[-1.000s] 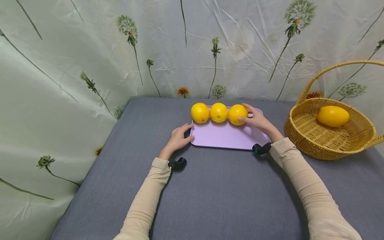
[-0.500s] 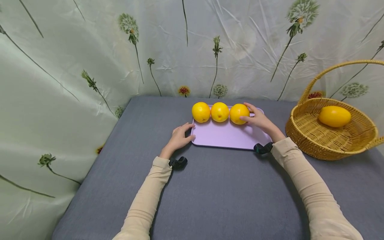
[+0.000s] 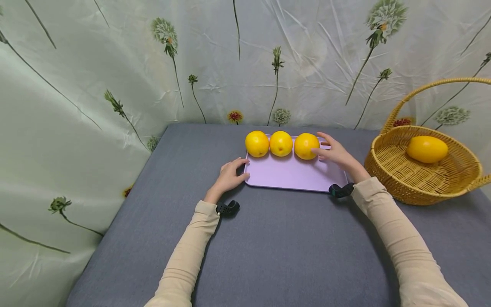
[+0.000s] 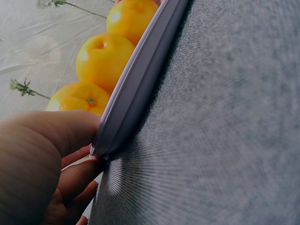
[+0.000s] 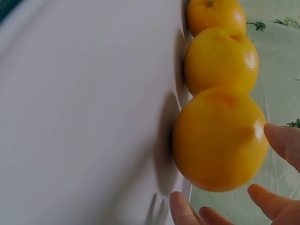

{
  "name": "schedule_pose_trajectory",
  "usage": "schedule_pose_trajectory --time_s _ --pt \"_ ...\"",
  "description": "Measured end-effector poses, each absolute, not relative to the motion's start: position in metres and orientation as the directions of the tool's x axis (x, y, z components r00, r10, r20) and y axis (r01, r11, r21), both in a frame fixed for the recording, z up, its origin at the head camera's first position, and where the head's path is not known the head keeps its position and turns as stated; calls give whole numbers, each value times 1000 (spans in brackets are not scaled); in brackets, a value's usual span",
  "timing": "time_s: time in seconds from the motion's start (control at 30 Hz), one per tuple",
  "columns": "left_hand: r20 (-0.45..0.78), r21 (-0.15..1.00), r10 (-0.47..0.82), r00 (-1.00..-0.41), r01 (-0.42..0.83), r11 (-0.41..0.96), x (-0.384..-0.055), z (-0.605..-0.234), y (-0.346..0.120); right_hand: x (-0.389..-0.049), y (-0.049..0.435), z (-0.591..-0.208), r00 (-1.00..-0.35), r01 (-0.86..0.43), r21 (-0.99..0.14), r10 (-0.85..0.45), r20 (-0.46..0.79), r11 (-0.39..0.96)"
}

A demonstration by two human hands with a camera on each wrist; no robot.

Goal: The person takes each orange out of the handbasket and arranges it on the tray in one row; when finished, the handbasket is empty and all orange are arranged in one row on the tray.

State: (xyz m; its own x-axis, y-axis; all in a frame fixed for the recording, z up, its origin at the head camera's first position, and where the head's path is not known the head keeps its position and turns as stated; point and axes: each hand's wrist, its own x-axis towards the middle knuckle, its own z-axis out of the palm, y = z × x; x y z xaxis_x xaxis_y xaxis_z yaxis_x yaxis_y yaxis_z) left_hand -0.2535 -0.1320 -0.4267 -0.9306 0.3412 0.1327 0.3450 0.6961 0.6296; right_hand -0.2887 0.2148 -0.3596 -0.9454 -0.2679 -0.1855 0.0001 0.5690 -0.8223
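A light purple tray lies on the table with a row of three oranges along its far side: the left orange, the middle orange and the right orange. My right hand is spread beside the right orange; in the right wrist view small gaps show between its fingers and the fruit. At the tray's left edge, my left hand rests its thumb and fingertips against the rim. Its thumb lies near the tray's corner in the left wrist view.
To the right of the tray stands a wicker basket with a tall arched handle. One oval, yellow-orange fruit lies inside. A grey cloth covers the table, and a flower-printed curtain hangs behind and at the left.
My right hand has let go of the right orange and drawn slightly to the right, its fingers spreading. The left hand and the oranges stay in place.
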Motion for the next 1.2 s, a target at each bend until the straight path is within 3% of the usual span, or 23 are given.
schedule_pose_trajectory --time_s 0.47,1.2 --pt "118 635 341 -933 335 697 -252 -425 -131 -280 239 -346 -957 -26 -802 -247 -153 596" --pt "123 627 340 -932 338 701 -251 -425 -131 -257 281 -313 -984 -113 -787 -179 3 606"
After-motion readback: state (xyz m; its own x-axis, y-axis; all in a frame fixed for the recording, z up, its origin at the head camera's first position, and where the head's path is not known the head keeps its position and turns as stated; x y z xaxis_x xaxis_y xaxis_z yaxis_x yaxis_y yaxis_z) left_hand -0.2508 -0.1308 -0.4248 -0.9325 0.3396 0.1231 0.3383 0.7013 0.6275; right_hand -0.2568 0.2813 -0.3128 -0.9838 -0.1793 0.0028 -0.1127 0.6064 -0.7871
